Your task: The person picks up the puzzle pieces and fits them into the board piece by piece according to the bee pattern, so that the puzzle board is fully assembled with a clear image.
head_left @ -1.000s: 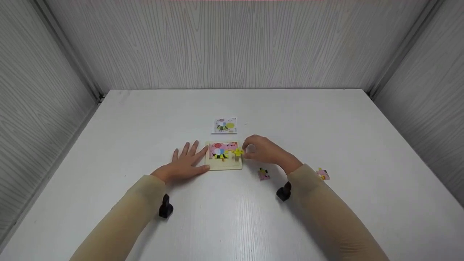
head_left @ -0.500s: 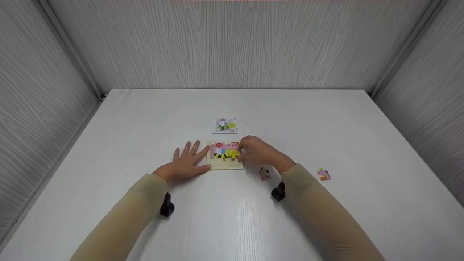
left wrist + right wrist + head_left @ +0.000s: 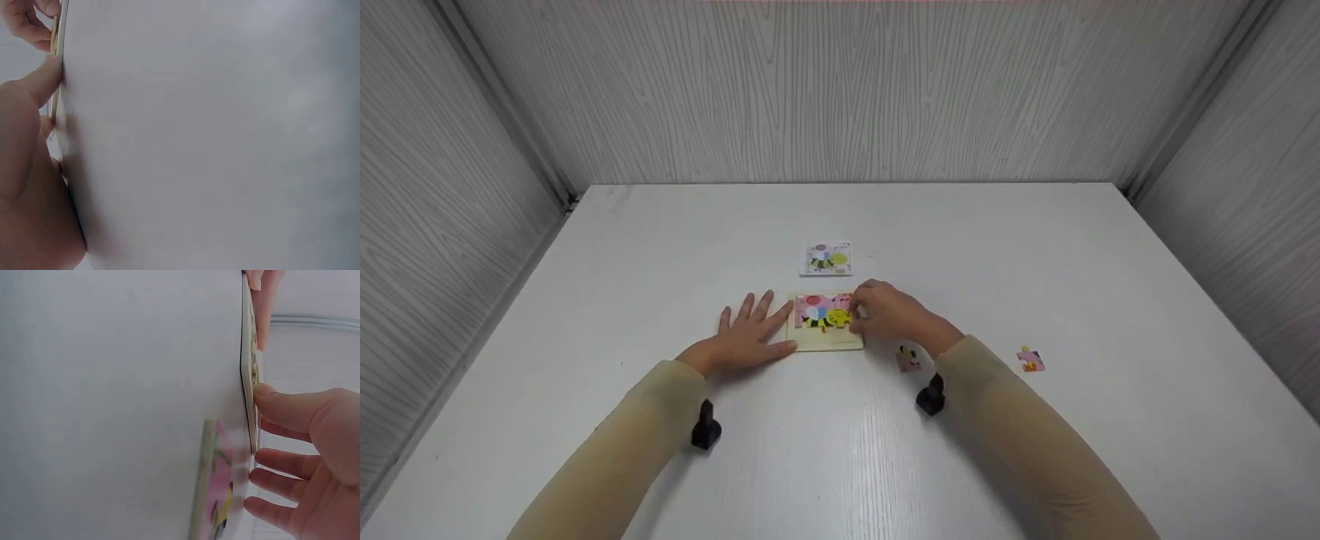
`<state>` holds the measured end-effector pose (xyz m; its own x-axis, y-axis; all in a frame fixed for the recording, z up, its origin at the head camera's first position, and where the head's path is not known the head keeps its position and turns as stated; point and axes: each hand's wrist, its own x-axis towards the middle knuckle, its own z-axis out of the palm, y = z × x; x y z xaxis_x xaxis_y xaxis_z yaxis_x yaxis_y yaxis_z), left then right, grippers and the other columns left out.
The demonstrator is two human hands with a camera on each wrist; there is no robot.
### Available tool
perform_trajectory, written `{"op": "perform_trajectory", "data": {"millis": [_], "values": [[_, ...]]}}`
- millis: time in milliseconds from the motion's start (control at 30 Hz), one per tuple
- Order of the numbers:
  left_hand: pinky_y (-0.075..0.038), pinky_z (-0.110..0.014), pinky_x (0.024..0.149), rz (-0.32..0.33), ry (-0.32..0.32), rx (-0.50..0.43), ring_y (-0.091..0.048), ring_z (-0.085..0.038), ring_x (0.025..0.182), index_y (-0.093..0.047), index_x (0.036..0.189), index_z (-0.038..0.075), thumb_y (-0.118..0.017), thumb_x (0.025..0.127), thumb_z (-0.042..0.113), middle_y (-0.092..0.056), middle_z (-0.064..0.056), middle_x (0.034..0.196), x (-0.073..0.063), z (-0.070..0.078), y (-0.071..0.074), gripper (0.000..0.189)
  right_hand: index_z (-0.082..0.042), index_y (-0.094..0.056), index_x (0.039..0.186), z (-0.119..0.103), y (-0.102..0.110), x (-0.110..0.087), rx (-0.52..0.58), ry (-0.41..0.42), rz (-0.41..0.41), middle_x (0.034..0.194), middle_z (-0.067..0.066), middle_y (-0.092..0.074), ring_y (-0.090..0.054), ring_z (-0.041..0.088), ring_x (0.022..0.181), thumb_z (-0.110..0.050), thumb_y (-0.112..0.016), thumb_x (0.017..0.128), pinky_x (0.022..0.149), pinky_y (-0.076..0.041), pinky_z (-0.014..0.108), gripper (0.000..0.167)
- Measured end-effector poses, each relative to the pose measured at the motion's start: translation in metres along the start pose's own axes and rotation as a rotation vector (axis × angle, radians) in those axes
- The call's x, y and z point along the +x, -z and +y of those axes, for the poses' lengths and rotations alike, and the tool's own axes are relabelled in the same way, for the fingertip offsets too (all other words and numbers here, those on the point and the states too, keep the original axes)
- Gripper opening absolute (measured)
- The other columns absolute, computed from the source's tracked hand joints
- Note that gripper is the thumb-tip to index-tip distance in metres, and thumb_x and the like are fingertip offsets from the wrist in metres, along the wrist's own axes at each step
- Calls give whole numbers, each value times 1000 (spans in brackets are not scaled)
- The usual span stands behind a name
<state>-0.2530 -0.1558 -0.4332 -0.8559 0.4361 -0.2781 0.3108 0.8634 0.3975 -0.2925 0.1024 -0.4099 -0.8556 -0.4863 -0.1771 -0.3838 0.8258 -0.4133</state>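
A small wooden puzzle tray lies on the white table, its upper part filled with pink, red and black-striped pieces of a bee picture. My left hand is spread flat on the table, thumb and forefinger touching the tray's left edge. At the tray's right side, my right hand pinches a yellow puzzle piece that sits beside the bee's striped body; the fingers cover its right part. In the right wrist view, the thumb is on top of the tray and the other fingertips reach past its edge.
Behind the tray lies a square picture card with the same bee. A loose pink puzzle piece lies below the right wrist, and another piece farther right. Grey wood-grain panels enclose the table.
My right hand has moved left and slightly down, bringing the yellow puzzle piece from above the tray's right edge down into place by the bee's body. The left hand stays put.
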Motion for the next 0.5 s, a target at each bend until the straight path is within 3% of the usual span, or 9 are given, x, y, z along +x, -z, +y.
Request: {"op": "perform_trajectory", "data": {"millis": [300,500], "values": [[13,-60,101,1,-8,2,18,-37,137,-5,151,23,-37,92,59,12,-14,154,-3,2,1,76,-12,-63,94,1,-2,1,-48,62,36,115,6,-53,-48,19,93,-24,-68,86,81,-44,34,16],[13,-60,101,-2,-6,-1,18,-37,137,-5,151,23,-36,92,60,12,-13,154,-5,3,3,76,-12,-63,95,-1,0,0,-49,67,41,116,6,-53,-48,19,93,-24,-67,86,80,-43,34,16]]}}
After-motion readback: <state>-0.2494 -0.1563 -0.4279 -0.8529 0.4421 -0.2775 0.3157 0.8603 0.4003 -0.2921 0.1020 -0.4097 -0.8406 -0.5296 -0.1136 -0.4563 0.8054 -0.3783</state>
